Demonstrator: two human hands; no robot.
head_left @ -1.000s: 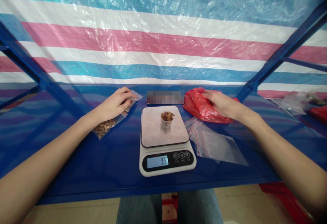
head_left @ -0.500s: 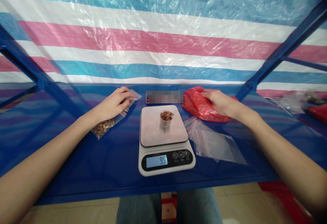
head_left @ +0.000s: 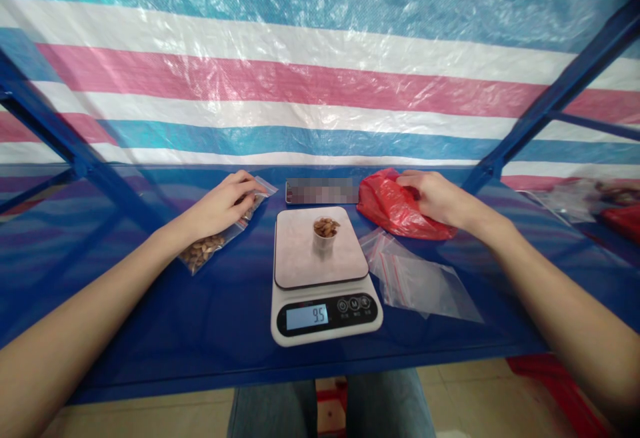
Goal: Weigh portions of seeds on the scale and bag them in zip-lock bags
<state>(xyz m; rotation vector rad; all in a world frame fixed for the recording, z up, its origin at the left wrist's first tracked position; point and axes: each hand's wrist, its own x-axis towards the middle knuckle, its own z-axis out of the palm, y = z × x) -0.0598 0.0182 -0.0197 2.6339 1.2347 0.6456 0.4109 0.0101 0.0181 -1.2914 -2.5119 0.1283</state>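
A white kitchen scale [head_left: 324, 278] stands mid-shelf, its display reading 9.5. On its platform sits a small paper cup [head_left: 325, 235] filled with almonds. My left hand [head_left: 223, 203] rests on a clear zip bag of almonds [head_left: 206, 249] lying left of the scale, fingers curled on the bag's upper end. My right hand [head_left: 435, 198] lies on a crumpled red plastic bag [head_left: 393, 208] right of the scale, fingertips pressing into its top. Whether the fingers hold anything inside the red bag is hidden.
Several empty clear zip bags [head_left: 420, 281] lie right of the scale. A phone [head_left: 323, 191] lies behind the scale. Blue frame struts [head_left: 545, 115] slant at both sides; a striped tarp [head_left: 320, 91] closes the back. More bags [head_left: 585, 198] sit far right.
My right hand has shifted slightly back and right on the red bag. The left hand, scale and cup are unchanged.
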